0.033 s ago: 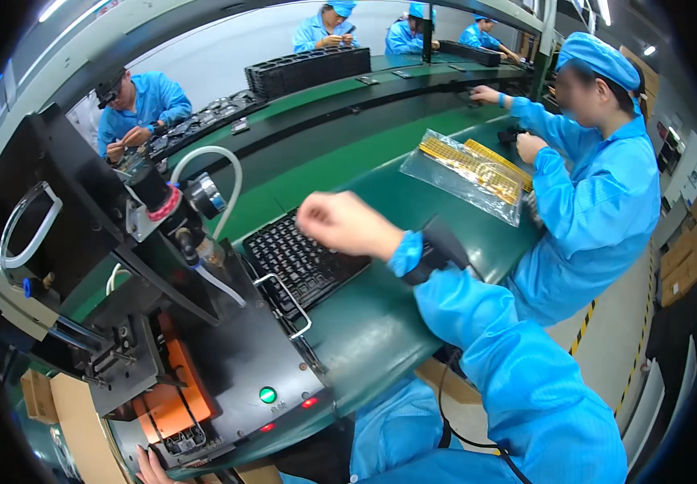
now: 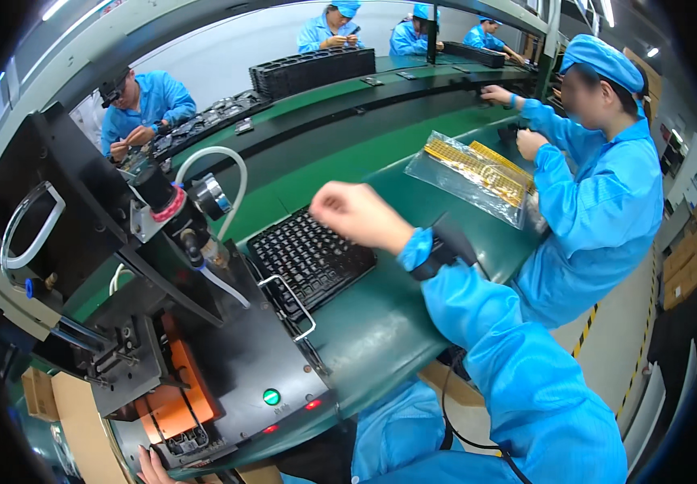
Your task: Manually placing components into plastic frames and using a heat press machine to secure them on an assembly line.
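Note:
Over the far right part of a black tray [image 2: 312, 258] with many small pockets hangs my right hand [image 2: 358, 214]. Its fingers are curled together and slightly blurred; anything between them is hidden. Small parts seem to sit in the tray's pockets. At the lower left, my left hand [image 2: 153, 466] shows only its fingers, stretched along the front corner of a black bench press machine [image 2: 263, 367]. An orange block [image 2: 183, 383] lies under the machine's metal plate, with a small dark part [image 2: 187, 442] at its front end.
A metal handle [image 2: 304, 319] stands up between machine and tray. A clear bag with yellow gridded sheets [image 2: 477, 173] lies farther right on the green bench [image 2: 389, 319]. A co-worker [image 2: 590, 177] works on the right. Beyond runs a conveyor [image 2: 324, 133] with stacked black trays [image 2: 312, 73].
My right hand has moved slightly up and right over the tray, its fingers still curled. My left hand stays at the machine's corner. The whole view has shifted a little.

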Demonstrator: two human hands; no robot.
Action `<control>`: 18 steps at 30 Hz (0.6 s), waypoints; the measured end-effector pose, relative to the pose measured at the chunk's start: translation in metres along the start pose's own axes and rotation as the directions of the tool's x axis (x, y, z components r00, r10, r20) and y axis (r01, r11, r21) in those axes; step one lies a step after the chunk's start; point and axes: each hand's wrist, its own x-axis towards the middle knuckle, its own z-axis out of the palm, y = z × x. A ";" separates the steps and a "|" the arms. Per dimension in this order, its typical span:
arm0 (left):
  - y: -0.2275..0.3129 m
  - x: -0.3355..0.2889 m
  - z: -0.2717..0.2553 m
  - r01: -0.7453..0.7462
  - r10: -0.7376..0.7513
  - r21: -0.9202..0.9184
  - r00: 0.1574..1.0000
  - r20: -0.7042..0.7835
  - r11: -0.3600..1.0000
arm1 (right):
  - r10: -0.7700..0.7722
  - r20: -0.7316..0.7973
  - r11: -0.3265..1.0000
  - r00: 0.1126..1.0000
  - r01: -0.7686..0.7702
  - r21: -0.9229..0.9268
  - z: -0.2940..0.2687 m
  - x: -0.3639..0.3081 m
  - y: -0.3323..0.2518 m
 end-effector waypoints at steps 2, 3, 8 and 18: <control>-0.002 -0.002 0.002 0.006 -0.006 -0.001 1.000 -0.011 1.000 | 0.125 -0.073 0.966 0.990 -0.104 0.238 -0.018 0.005 0.038; -0.002 -0.003 0.006 0.017 -0.018 -0.014 1.000 -0.015 1.000 | 0.125 -0.153 0.955 0.980 -0.078 0.285 -0.024 0.004 0.047; 0.013 -0.001 0.024 0.135 -0.148 -0.108 0.981 -0.123 0.985 | 0.234 -0.241 0.922 0.942 -0.136 0.363 -0.041 -0.001 0.090; 0.006 -0.002 0.024 0.149 -0.185 -0.236 0.972 -0.142 0.960 | 0.376 -0.164 0.837 0.912 -0.258 0.483 -0.029 -0.007 0.097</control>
